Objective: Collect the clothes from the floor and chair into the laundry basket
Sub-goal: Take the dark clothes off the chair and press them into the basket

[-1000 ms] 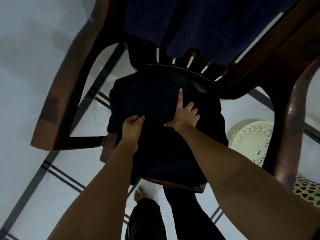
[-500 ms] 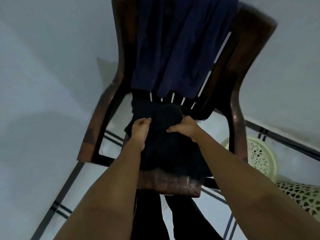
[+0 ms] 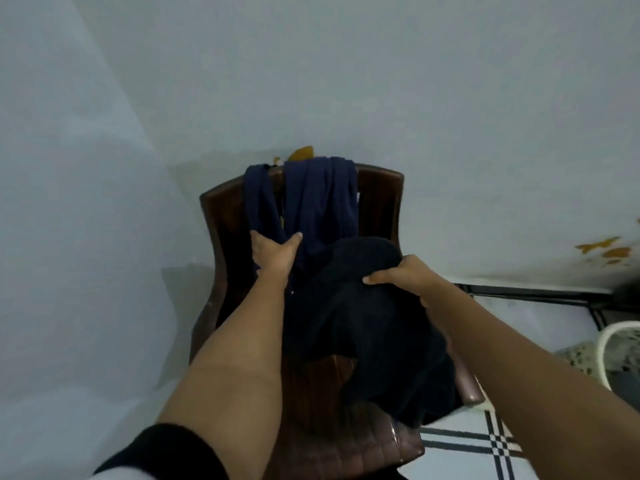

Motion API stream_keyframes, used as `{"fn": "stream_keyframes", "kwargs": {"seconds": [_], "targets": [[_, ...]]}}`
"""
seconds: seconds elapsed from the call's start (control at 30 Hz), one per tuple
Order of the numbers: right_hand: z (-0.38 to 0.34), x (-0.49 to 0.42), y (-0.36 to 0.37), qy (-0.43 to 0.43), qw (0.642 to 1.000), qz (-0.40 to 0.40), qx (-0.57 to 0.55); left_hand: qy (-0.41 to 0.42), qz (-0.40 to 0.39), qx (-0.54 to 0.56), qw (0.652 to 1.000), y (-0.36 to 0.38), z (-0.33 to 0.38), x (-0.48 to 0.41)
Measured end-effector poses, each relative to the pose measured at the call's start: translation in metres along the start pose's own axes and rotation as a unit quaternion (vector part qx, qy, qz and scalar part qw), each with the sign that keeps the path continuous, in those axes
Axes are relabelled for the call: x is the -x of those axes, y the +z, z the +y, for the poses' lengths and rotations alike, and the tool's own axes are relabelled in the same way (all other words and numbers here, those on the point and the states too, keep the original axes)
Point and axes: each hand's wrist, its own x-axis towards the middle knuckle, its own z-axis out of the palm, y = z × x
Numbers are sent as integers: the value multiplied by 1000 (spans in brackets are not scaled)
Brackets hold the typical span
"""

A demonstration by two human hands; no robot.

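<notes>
A dark brown plastic chair point(image 3: 379, 202) stands against the pale wall. A navy blue garment point(image 3: 322, 199) hangs over its backrest. My left hand point(image 3: 273, 252) grips the lower part of that navy garment. A black garment point(image 3: 367, 327) is lifted off the seat and hangs bunched over the chair's right side, with my right hand point(image 3: 403, 275) closed on its top edge. The pale laundry basket point(image 3: 620, 355) shows only as a rim and patterned wall at the right edge.
The wall runs close behind and to the left of the chair. White floor tiles with dark stripes point(image 3: 485, 441) lie to the right of the chair. Orange stains point(image 3: 604, 249) mark the wall at right.
The view has risen from the seat to the whole chair. My right hand has lifted the black garment off the seat. My left hand has let go of it and grasped the navy garment.
</notes>
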Motion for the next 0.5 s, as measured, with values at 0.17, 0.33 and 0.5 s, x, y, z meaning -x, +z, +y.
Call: {"fn": "stream_keyframes", "kwargs": {"seconds": [0.17,0.33,0.5], "targets": [[0,5,-11,-1,994,97,-52,1,11,-25,1000,22,41,-26],[2,3,-23,15,978,166,-125,-46,35,-25,998,54,55,-37],[-4,0,-30,20,965,211,-157,-82,63,7,995,67,64,-53]]}}
